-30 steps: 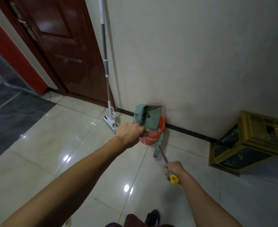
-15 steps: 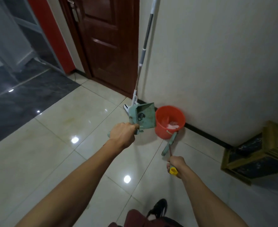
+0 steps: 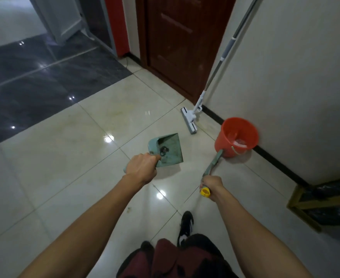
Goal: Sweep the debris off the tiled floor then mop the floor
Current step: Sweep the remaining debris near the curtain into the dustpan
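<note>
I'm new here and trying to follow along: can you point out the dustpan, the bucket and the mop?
dustpan (image 3: 170, 151): head view, on its inner tray surface.
bucket (image 3: 223, 141): head view, on its orange outer wall.
mop (image 3: 188, 121): head view, on the flat head lying on the floor.

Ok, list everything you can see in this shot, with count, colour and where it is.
dustpan: one, green, held low over the floor, centre
broom: one, green, yellow-capped handle, right of the dustpan
bucket: one, orange, against the wall
mop: one, white and grey, leaning on the wall by the door
door: one, dark brown, top centre
floor: cream tiles, dark tiles upper left
stand: one, gold-framed, right edge
shoe: one, black, bottom centre
left hand: gripping the dustpan
right hand: gripping the broom
</note>
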### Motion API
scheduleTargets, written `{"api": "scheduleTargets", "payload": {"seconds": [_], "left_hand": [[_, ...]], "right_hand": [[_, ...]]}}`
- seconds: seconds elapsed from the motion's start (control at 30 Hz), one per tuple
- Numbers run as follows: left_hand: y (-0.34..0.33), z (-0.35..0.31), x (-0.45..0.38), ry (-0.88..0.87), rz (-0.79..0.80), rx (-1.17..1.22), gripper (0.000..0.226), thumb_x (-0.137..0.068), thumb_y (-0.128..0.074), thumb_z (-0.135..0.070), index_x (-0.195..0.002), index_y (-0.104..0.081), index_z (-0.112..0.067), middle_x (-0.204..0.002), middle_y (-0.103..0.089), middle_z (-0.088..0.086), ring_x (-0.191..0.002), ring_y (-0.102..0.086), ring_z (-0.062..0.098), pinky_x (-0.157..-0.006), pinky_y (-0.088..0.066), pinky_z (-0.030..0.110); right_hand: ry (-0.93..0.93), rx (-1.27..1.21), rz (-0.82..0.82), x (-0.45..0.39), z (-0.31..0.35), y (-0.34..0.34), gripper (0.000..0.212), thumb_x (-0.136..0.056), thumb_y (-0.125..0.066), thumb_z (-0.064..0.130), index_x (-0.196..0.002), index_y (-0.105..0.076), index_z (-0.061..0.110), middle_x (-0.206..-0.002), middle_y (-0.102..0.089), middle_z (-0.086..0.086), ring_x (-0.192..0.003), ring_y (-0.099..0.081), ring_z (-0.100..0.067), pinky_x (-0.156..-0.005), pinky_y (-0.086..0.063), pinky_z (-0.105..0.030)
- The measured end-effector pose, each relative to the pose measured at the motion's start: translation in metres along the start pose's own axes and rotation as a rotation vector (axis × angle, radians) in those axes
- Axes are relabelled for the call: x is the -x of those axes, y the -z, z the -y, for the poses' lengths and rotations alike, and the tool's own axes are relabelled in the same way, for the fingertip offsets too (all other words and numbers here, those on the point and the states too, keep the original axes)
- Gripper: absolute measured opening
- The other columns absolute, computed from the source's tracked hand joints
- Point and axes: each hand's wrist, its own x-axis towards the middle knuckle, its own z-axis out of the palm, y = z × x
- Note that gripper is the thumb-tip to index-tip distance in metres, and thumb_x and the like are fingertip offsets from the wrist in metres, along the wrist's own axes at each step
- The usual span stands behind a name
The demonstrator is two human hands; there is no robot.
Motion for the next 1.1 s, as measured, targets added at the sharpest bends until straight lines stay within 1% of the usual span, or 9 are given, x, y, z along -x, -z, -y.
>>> {"api": "scheduleTargets", "payload": {"seconds": [0.1, 0.2, 0.3, 0.37, 0.43, 0.57, 0.87, 0.97, 1.1], "left_hand": [[-0.015, 0.029, 0.015, 0.087, 0.014, 0.046, 0.046, -0.095, -0.050, -0.012, -0.136, -0.059, -0.031, -0.108, -0.070, 0.005, -0.090, -0.068, 0.026, -0.069, -0.049, 0.033], [-0.028, 0.054, 0.028, 0.193, 0.030, 0.112, 0.051, -0.095, -0.050, -0.012, -0.141, -0.055, -0.035, -0.110, -0.070, 0.006, -0.093, -0.067, 0.027, -0.068, -0.043, 0.032], [-0.041, 0.079, 0.041, 0.318, 0.033, 0.178, 0.049, -0.095, -0.053, -0.017, -0.140, -0.055, -0.038, -0.108, -0.070, 0.006, -0.092, -0.066, 0.027, -0.068, -0.042, 0.032], [-0.049, 0.094, 0.050, 0.415, 0.039, 0.219, 0.046, -0.096, -0.051, -0.019, -0.137, -0.056, -0.038, -0.105, -0.070, 0.007, -0.090, -0.066, 0.029, -0.069, -0.047, 0.033], [-0.058, 0.108, 0.060, 0.512, 0.047, 0.253, 0.043, -0.097, -0.051, -0.023, -0.137, -0.056, -0.038, -0.103, -0.070, 0.008, -0.089, -0.066, 0.030, -0.074, -0.054, 0.036], [-0.076, 0.134, 0.077, 0.711, 0.039, 0.311, 0.043, -0.094, -0.055, -0.023, -0.134, -0.060, -0.040, -0.096, -0.071, 0.003, -0.079, -0.066, 0.025, -0.073, -0.060, 0.039], [-0.103, 0.156, 0.140, 1.061, -0.020, 0.406, 0.024, -0.095, -0.065, -0.022, -0.118, -0.071, -0.027, -0.078, -0.068, 0.000, -0.065, -0.062, 0.019, -0.061, -0.055, 0.032], [-0.117, 0.153, 0.166, 1.098, -0.043, 0.451, 0.025, -0.096, -0.067, -0.021, -0.121, -0.071, -0.025, -0.076, -0.065, -0.002, -0.064, -0.059, 0.015, -0.058, -0.047, 0.027], [-0.132, 0.147, 0.191, 1.167, -0.012, 0.515, 0.026, -0.097, -0.065, -0.021, -0.123, -0.070, -0.025, -0.075, -0.065, 0.001, -0.062, -0.059, 0.014, -0.058, -0.053, 0.032]], "right_hand": [[-0.010, 0.082, 0.048, 0.001, -0.007, -0.029, 0.016, -0.089, -0.045, -0.007, -0.102, -0.054, -0.009, -0.077, -0.051, -0.017, -0.045, -0.046, -0.021, -0.039, -0.041, -0.022], [-0.022, 0.252, 0.113, -0.005, -0.015, -0.053, 0.013, -0.088, -0.050, -0.004, -0.097, -0.055, -0.012, -0.063, -0.052, -0.017, -0.040, -0.048, -0.022, -0.041, -0.042, -0.026], [0.020, 0.472, 0.181, -0.020, -0.021, -0.076, 0.022, -0.077, -0.060, 0.003, -0.092, -0.064, -0.012, -0.064, -0.061, -0.023, -0.048, -0.058, -0.029, -0.050, -0.053, -0.039], [0.101, 0.625, 0.206, -0.028, -0.019, -0.095, 0.024, -0.072, -0.062, 0.012, -0.084, -0.069, -0.008, -0.064, -0.069, -0.023, -0.060, -0.065, -0.034, -0.066, -0.058, -0.050], [0.189, 0.738, 0.228, -0.026, -0.012, -0.114, 0.023, -0.077, -0.061, 0.018, -0.078, -0.069, -0.003, -0.061, -0.070, -0.019, -0.064, -0.069, -0.035, -0.068, -0.059, -0.047], [0.279, 0.930, 0.312, -0.035, -0.002, -0.151, 0.022, -0.084, -0.059, 0.021, -0.083, -0.067, 0.000, -0.067, -0.070, -0.015, -0.055, -0.068, -0.027, -0.053, -0.055, -0.030], [0.361, 1.251, 0.409, -0.072, 0.012, -0.235, 0.024, -0.091, -0.056, 0.003, -0.115, -0.059, -0.001, -0.109, -0.062, -0.018, -0.058, -0.064, -0.026, -0.046, -0.055, -0.030], [0.396, 1.385, 0.445, -0.075, 0.010, -0.252, 0.030, -0.091, -0.054, 0.006, -0.119, -0.058, -0.003, -0.106, -0.064, -0.018, -0.054, -0.061, -0.022, -0.044, -0.050, -0.026], [0.420, 1.512, 0.506, -0.068, -0.004, -0.256, 0.043, -0.091, -0.051, 0.008, -0.133, -0.049, -0.002, -0.084, -0.053, -0.006, -0.064, -0.061, -0.022, -0.054, -0.056, -0.030]]}}
